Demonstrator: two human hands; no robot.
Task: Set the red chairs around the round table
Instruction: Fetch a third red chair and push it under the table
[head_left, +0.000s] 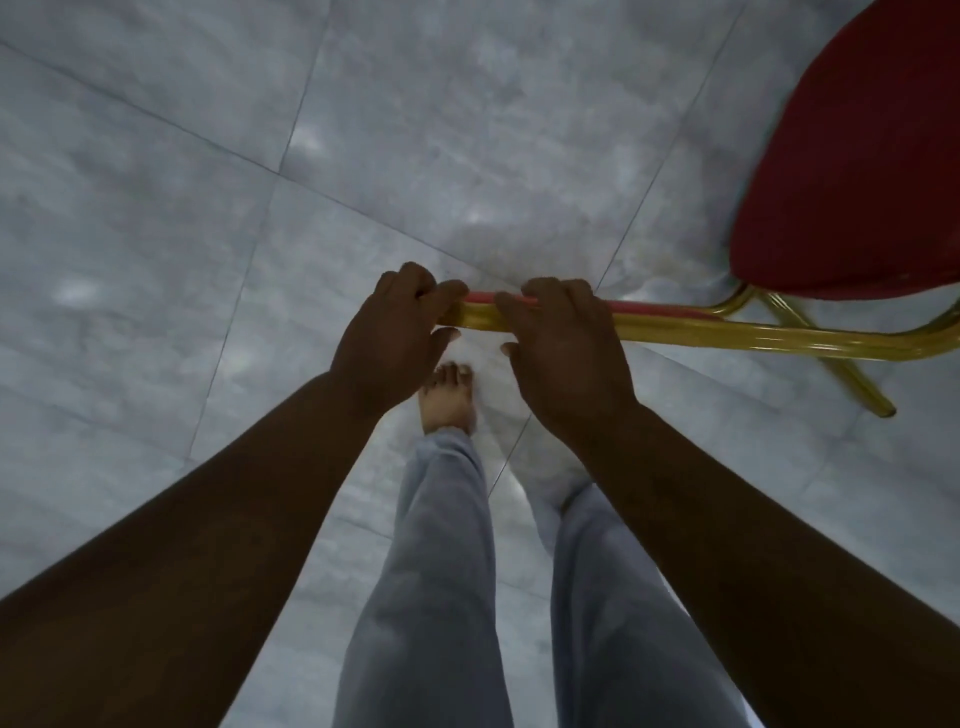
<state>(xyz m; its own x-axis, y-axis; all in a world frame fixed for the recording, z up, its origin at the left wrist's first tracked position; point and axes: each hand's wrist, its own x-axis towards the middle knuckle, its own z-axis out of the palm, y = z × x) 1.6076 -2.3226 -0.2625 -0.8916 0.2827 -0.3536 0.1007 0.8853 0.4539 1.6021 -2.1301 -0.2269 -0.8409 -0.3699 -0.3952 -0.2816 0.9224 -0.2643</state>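
A red chair (857, 171) with a gold metal frame (727, 332) is tipped over toward me, its red seat at the upper right and its backrest stretching left across the middle of the view. My left hand (395, 338) grips the top end of the backrest. Just to the right of it, my right hand (561, 343) is closed over the same gold bar with its red padding. One gold chair leg (852, 384) points down to the right. The round table is out of view.
Grey marbled floor tiles (208, 208) fill the view all around. My legs in light grey trousers (431, 571) and one bare foot (447, 400) are directly below my hands, close to the chair back.
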